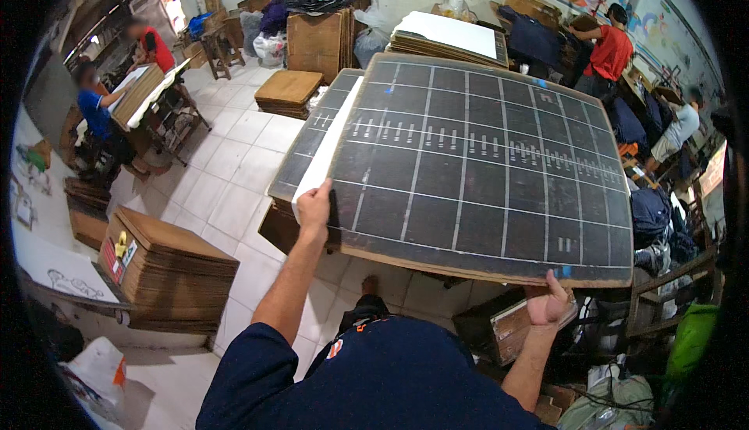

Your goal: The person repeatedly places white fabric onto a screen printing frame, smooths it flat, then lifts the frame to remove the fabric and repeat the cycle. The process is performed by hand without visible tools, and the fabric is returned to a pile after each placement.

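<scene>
A large black board with a white grid and short white tick marks spans the middle, tilted over a second dark board. Between them a strip of white sheet shows along the left side. My left hand is closed on the upper board's near left corner, beside the white strip. At the near edge towards the right, my right hand grips the same board, thumb at its rim and palm turned up. The fingers of the right hand are partly hidden underneath.
Beyond the board stands a stack of panels topped with white. Brown boards are piled at left and on the tiled floor. Several people work at far left and far right. A wooden rack stands close on the right.
</scene>
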A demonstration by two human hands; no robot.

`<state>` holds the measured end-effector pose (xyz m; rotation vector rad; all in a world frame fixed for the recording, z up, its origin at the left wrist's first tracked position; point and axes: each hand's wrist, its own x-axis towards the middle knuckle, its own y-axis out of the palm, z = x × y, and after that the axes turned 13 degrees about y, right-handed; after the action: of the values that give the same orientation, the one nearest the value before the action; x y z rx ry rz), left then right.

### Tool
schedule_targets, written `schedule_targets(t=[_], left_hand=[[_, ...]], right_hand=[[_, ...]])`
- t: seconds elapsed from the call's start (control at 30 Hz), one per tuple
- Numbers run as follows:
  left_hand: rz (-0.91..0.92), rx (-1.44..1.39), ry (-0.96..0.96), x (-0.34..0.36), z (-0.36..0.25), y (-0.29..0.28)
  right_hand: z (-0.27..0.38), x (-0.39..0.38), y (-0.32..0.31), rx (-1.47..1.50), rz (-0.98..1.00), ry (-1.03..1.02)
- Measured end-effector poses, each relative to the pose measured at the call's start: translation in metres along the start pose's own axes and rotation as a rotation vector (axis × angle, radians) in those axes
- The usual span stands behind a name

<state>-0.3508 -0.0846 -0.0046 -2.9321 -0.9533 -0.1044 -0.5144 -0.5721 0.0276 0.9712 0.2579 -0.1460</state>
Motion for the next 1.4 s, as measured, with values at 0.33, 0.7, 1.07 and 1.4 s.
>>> schedule_targets(t=[0.33,0.7,1.07,1.4], left_hand=[[0.045,0.387,-0.014,0.097,0.028,-0.037],[0.115,0.907,0.646,0.126,0.03,-0.034],[0.254,0.452,0.336,0.129,0.041,-0.029],[0.463,0.379,0.237,0.141,0.042,-0.047]], right_hand=[[-0.05,0.068,0.037,0.053,-0.041,0.184],[-0.094,0.09,0.045,0.152,-0.135,0.391],[-0.08,0.087,0.045,-0.003,-0.215,0.633],[0.043,0.005,-0.087,-0.947,-0.973,0.573]])
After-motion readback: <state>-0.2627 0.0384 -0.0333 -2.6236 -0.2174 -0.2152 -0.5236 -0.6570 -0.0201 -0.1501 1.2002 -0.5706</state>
